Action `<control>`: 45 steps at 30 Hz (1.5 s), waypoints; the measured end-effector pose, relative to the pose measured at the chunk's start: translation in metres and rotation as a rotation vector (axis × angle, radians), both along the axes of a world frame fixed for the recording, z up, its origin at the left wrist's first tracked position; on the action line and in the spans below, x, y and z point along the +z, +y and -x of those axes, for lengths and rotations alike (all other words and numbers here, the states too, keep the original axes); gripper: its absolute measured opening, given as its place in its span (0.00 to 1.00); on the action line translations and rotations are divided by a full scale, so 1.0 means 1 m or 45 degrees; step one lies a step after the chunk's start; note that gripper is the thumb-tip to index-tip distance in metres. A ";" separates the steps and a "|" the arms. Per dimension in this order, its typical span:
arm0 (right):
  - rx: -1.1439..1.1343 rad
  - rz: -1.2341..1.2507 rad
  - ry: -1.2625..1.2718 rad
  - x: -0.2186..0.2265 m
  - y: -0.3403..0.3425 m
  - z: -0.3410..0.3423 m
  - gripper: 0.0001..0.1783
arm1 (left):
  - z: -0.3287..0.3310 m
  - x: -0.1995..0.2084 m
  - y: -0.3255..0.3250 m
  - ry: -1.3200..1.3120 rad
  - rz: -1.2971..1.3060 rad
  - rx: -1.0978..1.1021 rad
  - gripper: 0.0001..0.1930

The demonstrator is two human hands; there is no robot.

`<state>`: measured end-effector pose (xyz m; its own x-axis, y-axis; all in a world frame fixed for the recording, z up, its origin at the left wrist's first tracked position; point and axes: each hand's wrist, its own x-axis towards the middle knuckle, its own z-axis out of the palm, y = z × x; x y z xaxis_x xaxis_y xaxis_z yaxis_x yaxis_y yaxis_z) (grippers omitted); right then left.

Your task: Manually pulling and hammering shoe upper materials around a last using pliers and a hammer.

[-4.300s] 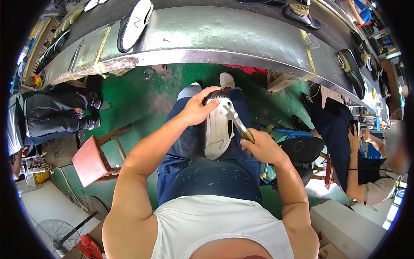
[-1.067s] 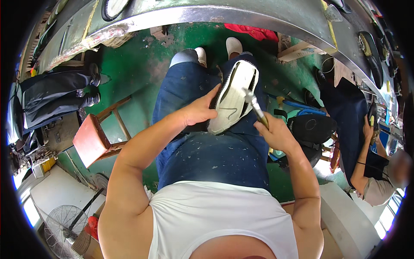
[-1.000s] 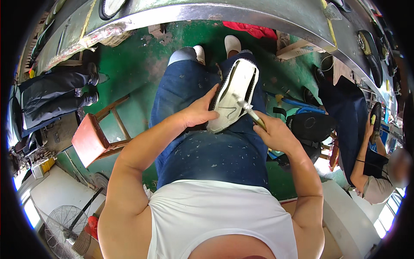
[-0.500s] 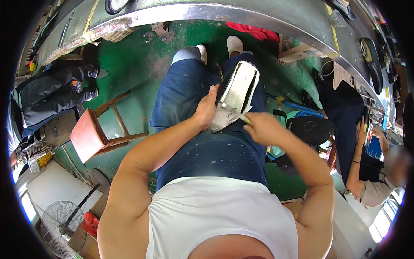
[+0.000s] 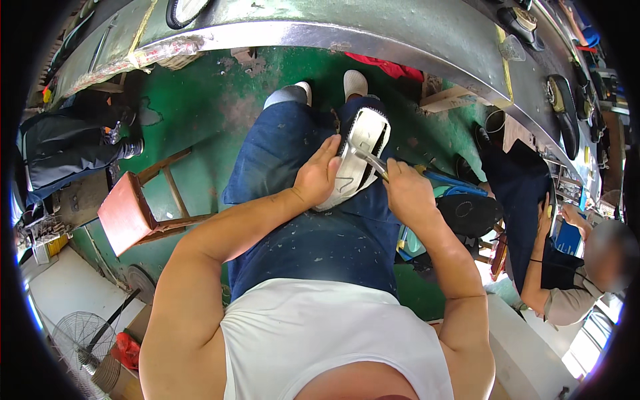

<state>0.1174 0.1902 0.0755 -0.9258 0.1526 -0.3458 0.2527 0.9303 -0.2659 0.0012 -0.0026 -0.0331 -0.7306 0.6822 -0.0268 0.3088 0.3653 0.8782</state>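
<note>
A shoe [image 5: 365, 137] lies sole-up across my lap, with a whitish bottom, a dark stitched rim and pale wrinkled material at its near end. My left hand [image 5: 319, 172] steadies it from the left, fingers stretched along its side. In my right hand [image 5: 408, 190], closed round the handle, is a metal-headed hand tool [image 5: 373, 161]. Its head touches or hovers just over the shoe's bottom, left of its middle; I cannot tell which. Whether it is a hammer or pincers is not clear. A thin dark bent line [image 5: 345, 182] shows on the pale near part.
A metal-edged workbench [image 5: 280, 35] spans the far side, with dark shoes [image 5: 563, 110] on its right. At left stands a red-seated wooden stool [image 5: 127, 210], with a fan [image 5: 83, 347] nearer. A round black seat [image 5: 469, 215] is at right, beside a seated co-worker [image 5: 527, 180].
The tool's head has moved away from me, from the shoe's near end toward its middle. My right hand shifted slightly right, and my left fingers now lie further along the side. The whole view shifted slightly.
</note>
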 end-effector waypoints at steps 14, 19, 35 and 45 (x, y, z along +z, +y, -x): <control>-0.375 0.647 -0.094 -0.004 0.044 -0.017 0.17 | 0.035 0.048 0.021 0.142 0.621 -0.606 0.30; -0.316 0.407 0.183 -0.045 0.019 0.008 0.18 | 0.035 0.090 0.041 0.134 0.895 -0.814 0.32; -0.282 0.710 0.029 -0.048 -0.011 -0.035 0.18 | 0.035 0.062 -0.023 -0.494 0.465 -0.547 0.56; -0.914 1.098 0.568 -0.062 -0.041 -0.092 0.15 | 0.082 0.203 0.013 -0.017 -0.240 -0.509 0.40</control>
<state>0.2097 0.1490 0.0133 -0.7885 0.5578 -0.2592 0.3673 0.0889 -0.9259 -0.0810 0.0104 0.1704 -0.4087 0.9051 0.1177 0.3816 0.0522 0.9229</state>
